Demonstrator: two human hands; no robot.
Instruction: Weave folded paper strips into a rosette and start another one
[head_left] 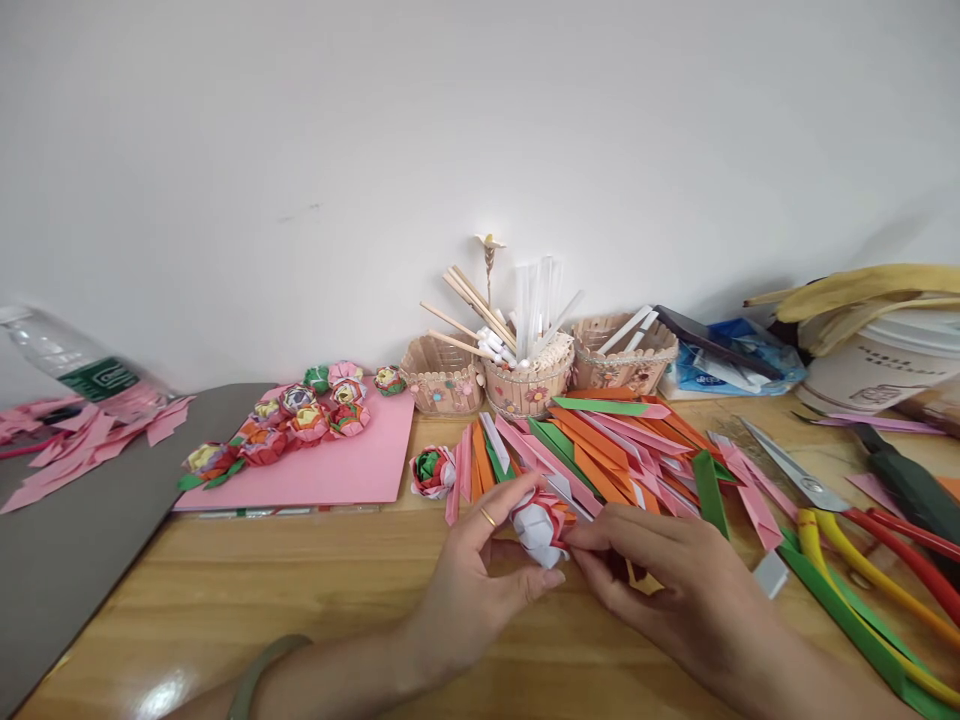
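Observation:
A folded paper flower (pixel 537 528), white outside with red and orange inside, is held just above the wooden table. My left hand (pixel 472 590) wraps round it from the left, thumb below and forefinger above. With its fingertips pinched together, my right hand (pixel 660 570) grips the flower's right edge. Behind both hands lies a spread pile of folded paper strips (pixel 615 450) in orange, pink, green and white. Another paper flower (pixel 433 470), with a green and red centre, sits to the left of the pile.
Several finished paper flowers (pixel 307 420) rest on pink paper (pixel 367 475) at left. Decorated wooden baskets (pixel 529 388) with sticks stand along the wall. Scissors (pixel 810 485) and yellow-handled tools (pixel 862 570) lie at right. A plastic bottle (pixel 75 360) and a white tub (pixel 877 360) stand farther out.

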